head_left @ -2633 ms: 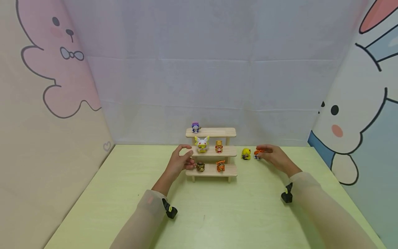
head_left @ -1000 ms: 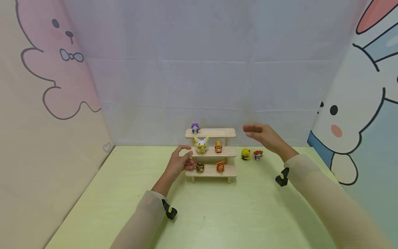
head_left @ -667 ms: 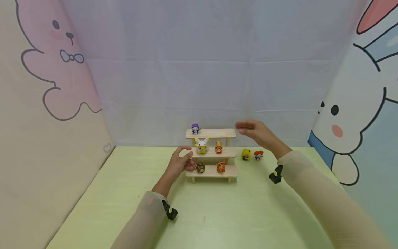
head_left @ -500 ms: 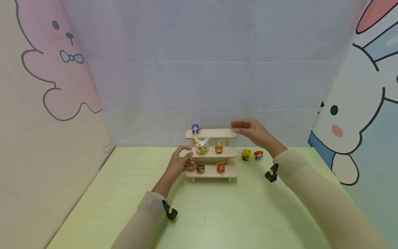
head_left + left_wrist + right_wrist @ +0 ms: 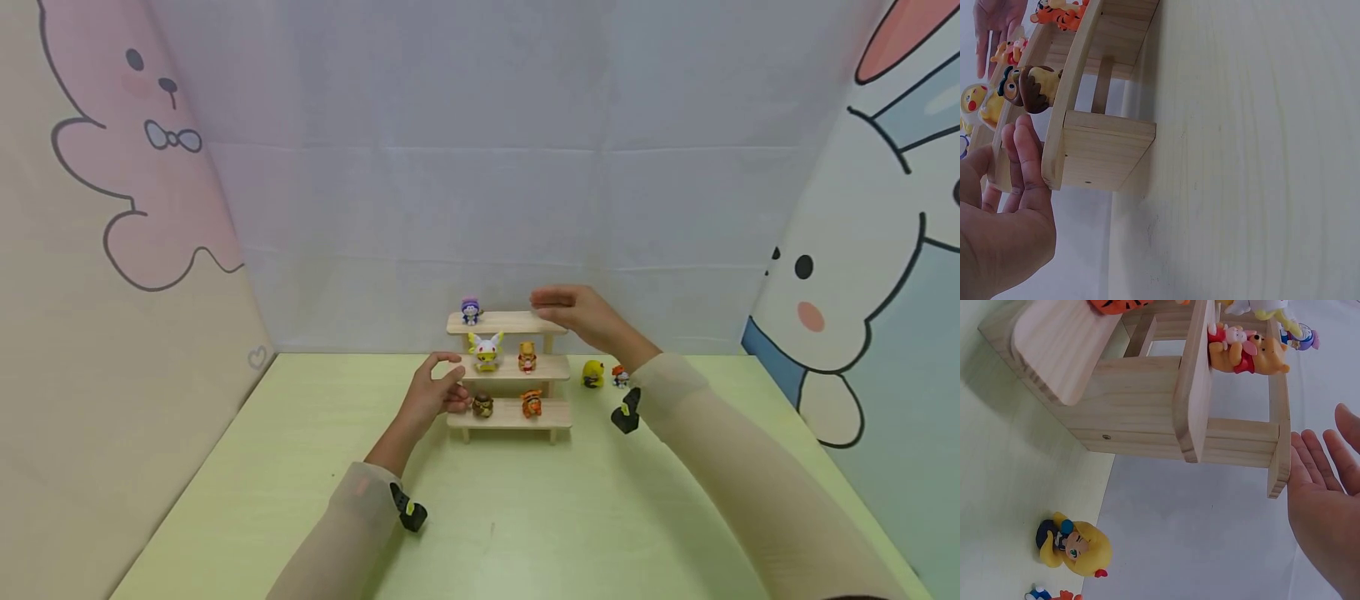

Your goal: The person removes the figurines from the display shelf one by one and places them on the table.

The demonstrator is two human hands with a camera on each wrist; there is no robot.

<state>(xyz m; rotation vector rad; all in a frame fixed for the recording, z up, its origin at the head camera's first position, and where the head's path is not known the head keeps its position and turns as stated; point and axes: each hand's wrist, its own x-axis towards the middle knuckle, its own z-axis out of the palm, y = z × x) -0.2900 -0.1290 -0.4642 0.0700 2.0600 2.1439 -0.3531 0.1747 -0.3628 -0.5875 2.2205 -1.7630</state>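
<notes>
A three-tier wooden display shelf (image 5: pixel 508 368) stands at the back of the table. My left hand (image 5: pixel 427 396) holds its left end, thumb and fingers around the middle board (image 5: pixel 1002 172). An owl figurine (image 5: pixel 1038 87) sits close to those fingertips on the lowest tier, with a tiger figurine (image 5: pixel 532 403) to its right. The middle tier carries a white-eared yellow figurine (image 5: pixel 486 353) and a bear figurine (image 5: pixel 1235 353) in red. On the top tier's left sits a purple-hatted figurine (image 5: pixel 470 312). My right hand (image 5: pixel 588 321), fingers straight and holding nothing, is at that tier's right end.
Right of the shelf, a yellow-haired figurine (image 5: pixel 1079 547) and an orange-haired figurine (image 5: pixel 619 376) stand on the pale table (image 5: pixel 480 517). A white cloth wall (image 5: pixel 480 183) rises behind, with printed side walls left and right.
My right hand has left the orange-haired figurine, risen and moved left to the top tier's right end. My left hand stays at the shelf's left end.
</notes>
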